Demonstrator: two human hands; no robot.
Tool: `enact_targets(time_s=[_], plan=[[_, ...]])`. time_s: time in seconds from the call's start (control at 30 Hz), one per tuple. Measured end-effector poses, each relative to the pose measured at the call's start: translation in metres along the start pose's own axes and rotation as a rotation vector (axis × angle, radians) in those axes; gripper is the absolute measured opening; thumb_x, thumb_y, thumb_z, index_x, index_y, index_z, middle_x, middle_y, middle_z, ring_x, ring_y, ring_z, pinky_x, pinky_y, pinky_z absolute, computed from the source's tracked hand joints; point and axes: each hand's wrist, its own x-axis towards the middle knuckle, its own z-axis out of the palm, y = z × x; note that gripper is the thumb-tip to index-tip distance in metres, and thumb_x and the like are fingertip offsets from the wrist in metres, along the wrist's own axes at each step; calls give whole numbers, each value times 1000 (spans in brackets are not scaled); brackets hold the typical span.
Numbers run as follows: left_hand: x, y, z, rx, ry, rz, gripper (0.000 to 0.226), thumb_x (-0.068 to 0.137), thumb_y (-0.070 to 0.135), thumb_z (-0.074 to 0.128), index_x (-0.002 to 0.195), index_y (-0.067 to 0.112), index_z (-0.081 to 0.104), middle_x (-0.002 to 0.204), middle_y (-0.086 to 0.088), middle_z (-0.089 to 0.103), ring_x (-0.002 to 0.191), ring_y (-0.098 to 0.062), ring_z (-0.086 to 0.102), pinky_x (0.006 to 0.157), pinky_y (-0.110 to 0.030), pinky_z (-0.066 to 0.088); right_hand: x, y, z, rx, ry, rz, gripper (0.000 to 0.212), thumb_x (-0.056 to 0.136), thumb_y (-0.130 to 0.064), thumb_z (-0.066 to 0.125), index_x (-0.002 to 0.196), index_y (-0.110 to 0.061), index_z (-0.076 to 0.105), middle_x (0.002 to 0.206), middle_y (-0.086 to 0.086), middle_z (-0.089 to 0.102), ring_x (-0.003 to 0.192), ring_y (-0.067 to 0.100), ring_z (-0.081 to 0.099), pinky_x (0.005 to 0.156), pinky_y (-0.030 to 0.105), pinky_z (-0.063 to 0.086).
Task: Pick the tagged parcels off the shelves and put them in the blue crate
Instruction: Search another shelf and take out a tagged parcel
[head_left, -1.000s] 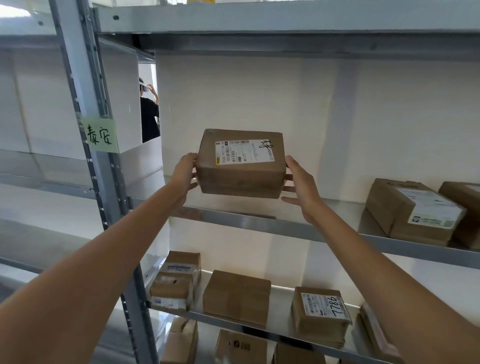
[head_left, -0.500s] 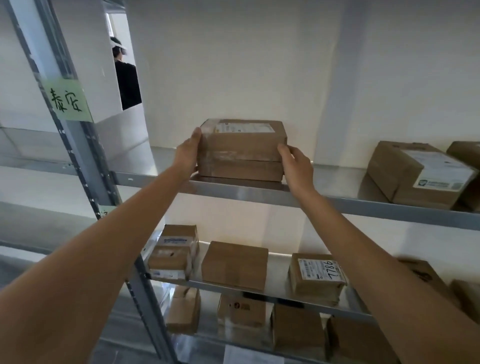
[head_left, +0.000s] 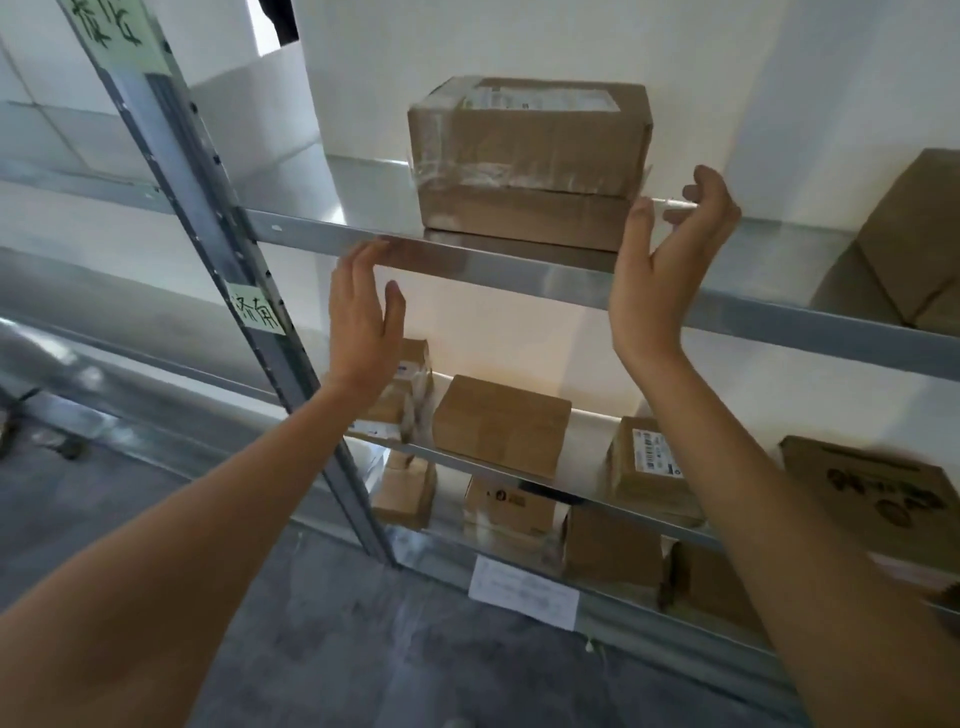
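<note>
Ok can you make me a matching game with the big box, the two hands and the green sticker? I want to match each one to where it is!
Things:
1. taped box
2. left hand
3. right hand
4. green label

Places:
A. stuck on the metal post
B. sitting on the upper shelf
C. open, just below the shelf edge
D. raised beside the box's right corner

Pairs: 1-B, 2-C, 3-D, 4-A

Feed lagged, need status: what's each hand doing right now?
Left hand: open, fingers straight, holding nothing, below the shelf edge.
Right hand: open, fingers loosely curled, holding nothing, beside the parcel.
</note>
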Motion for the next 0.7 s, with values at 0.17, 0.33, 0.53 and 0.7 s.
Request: enact_targets(time_s=[0.17, 0.33, 0.53, 0.7], plan=[[-28, -40, 3, 227, -219, 22, 36, 100, 21, 40, 134, 10, 42, 139, -13, 43, 127, -26, 41, 108, -37, 33, -38, 7, -2, 105, 103, -303, 33, 88, 1, 54, 119, 7, 47, 114, 22, 48, 98, 19, 48, 86, 22, 42], [-32, -90, 14, 219, -381, -241, 44, 103, 32, 34, 142, 12, 33, 146, -12, 36, 131, -29, 40, 106, -44, 38, -122, 13, 41, 94, -405, -302, 26, 94, -11, 49, 119, -11, 46, 118, 4, 47, 109, 18, 50, 95, 26, 45], [-27, -152, 38, 3, -548, -615, 58, 102, 47, 27, 150, 14, 22, 154, -12, 26, 138, -33, 36, 111, -50, 35, -209, 45, 136, -89, -716, 267, 32, 102, -24, 44, 133, -15, 46, 133, 0, 49, 110, -5, 39, 92, -2, 31], [-21, -199, 52, -200, -591, -801, 61, 101, 50, 21, 146, 10, 32, 138, -18, 49, 127, -34, 49, 107, -52, 39, -250, 77, 206, -55, -590, 763, 35, 104, -21, 38, 139, -14, 42, 130, -4, 45, 113, 0, 37, 93, 3, 27]])
